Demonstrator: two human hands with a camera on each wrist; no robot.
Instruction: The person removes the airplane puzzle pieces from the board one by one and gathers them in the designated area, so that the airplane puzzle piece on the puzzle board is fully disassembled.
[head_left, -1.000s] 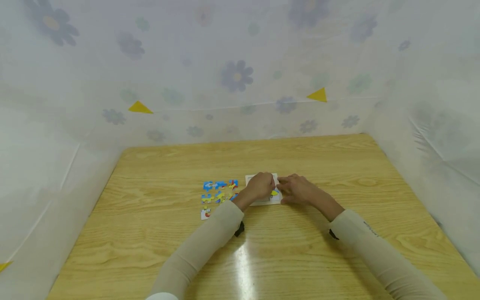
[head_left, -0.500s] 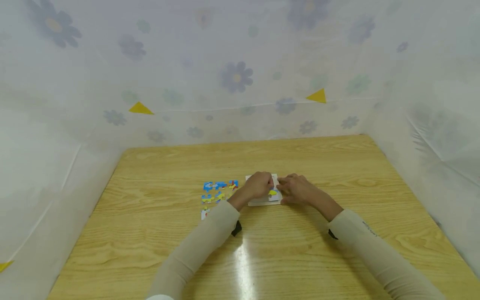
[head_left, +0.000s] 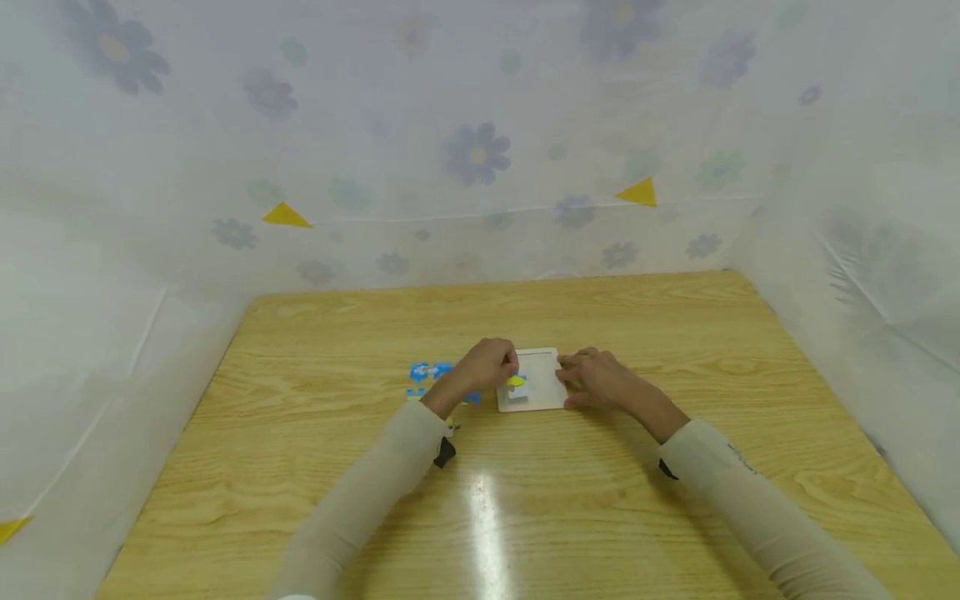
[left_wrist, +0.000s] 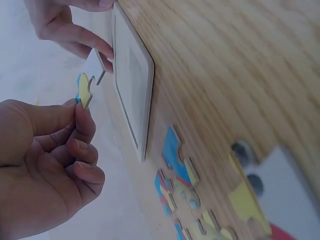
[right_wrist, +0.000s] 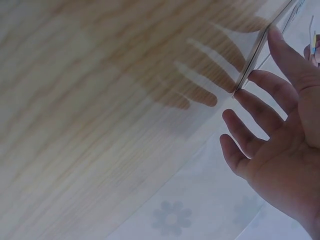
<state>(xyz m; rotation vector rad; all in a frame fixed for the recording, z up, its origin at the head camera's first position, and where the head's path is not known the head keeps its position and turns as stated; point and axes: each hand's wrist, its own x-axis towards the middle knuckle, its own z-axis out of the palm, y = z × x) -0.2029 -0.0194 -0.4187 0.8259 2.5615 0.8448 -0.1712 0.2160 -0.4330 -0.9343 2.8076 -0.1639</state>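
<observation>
My left hand (head_left: 483, 367) pinches a jigsaw puzzle piece (left_wrist: 85, 91) between thumb and forefinger, its other fingers curled loosely. The piece is white, yellow and blue, and is held up over the left side of a white puzzle tray (head_left: 543, 379), apart from the tray in the left wrist view. The tray lies flat on the table with a plain pale inside. At its right edge is my right hand (head_left: 596, 379), whose thumb and first fingers touch the rim; the other fingers (right_wrist: 232, 145) are spread in the air.
Several loose puzzle pieces (head_left: 430, 372) in blue, yellow, red and white lie on the wooden table (head_left: 600, 517) left of the tray, partly hidden by the left forearm. A white flowered sheet (head_left: 375, 125) encloses the back and sides.
My left hand has moved left across the tray, carrying the puzzle piece, and more of the tray's inside shows. The right hand stays at the tray's right edge.
</observation>
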